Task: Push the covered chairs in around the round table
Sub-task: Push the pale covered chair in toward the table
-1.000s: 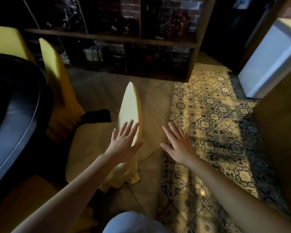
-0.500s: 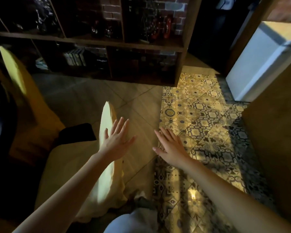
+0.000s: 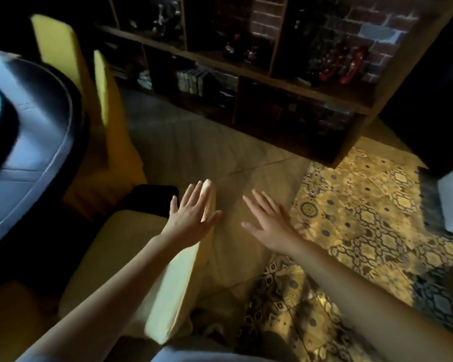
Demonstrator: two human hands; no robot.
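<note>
Dark wooden shelving backs a floor of patterned yellow tiles. Beside the round, dark, glossy table stands the nearest yellow cloth-covered chair. The left hand lies flat, fingers spread, over the backrest top; whether it touches is unclear. The right hand hovers flat just beside the backrest, holding nothing.

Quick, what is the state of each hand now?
Left hand: open, fingers straight, at the chair back.
Right hand: open, holding nothing.
</note>
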